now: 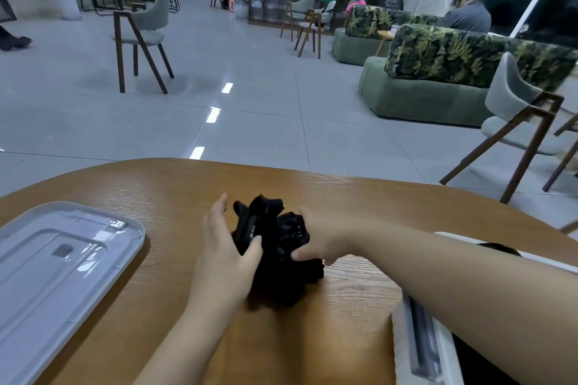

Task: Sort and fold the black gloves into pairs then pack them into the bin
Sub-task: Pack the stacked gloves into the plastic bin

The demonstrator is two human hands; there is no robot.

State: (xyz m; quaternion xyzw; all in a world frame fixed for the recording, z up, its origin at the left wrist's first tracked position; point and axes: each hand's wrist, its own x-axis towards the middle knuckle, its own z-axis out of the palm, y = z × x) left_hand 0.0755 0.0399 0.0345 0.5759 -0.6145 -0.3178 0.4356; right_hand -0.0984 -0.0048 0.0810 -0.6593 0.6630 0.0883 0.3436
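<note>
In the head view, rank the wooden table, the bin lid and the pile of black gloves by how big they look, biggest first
1. wooden table
2. bin lid, though it lies nearer the camera than the gloves
3. pile of black gloves

a rounded wooden table (pixel 312 194) fills the lower frame, carrying a grey lid (pixel 59 262) lower left, black gloves (pixel 281 247) at centre, and a white bin (pixel 416 350) lower right.
</note>
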